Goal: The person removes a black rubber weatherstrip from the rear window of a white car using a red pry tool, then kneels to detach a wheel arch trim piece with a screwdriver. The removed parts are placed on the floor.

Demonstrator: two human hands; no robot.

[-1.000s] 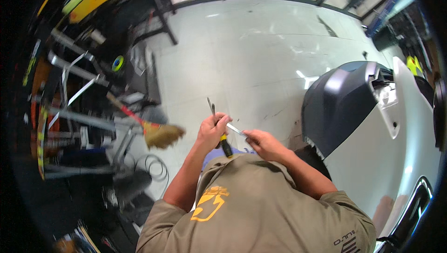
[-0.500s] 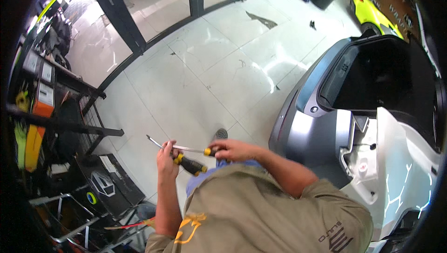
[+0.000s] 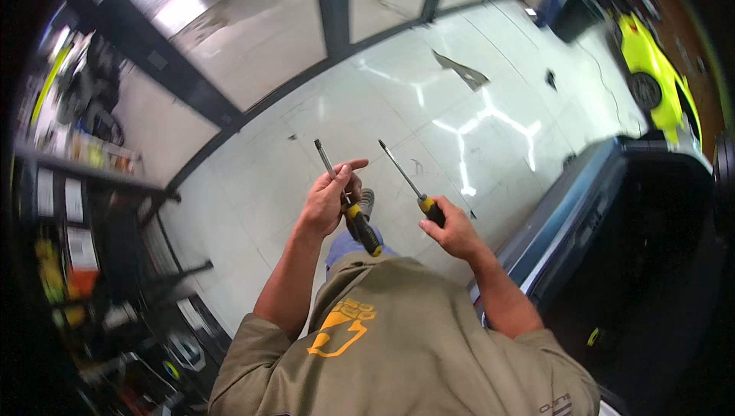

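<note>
My left hand (image 3: 329, 200) grips a screwdriver (image 3: 351, 206) with a yellow-and-black handle; its metal shaft points up and away from me, and my forefinger sticks out over it. My right hand (image 3: 453, 231) holds a second screwdriver (image 3: 409, 181) by its yellow-and-black handle, its long shaft angled up to the left. The two tools are apart, roughly parallel, held in front of my chest above the pale tiled floor (image 3: 429, 110). My shoe (image 3: 366, 202) shows between the hands.
An open grey scooter body (image 3: 612, 217) with a dark compartment stands close on my right. A yellow-green vehicle (image 3: 654, 71) sits at the far right. Shelves with parts (image 3: 69, 209) line the left. Dark door frames (image 3: 329, 3) cross the far side.
The view has swung toward the doorway. My hands, close together on the tools before, have separated; each now holds one screwdriver with its shaft pointing up.
</note>
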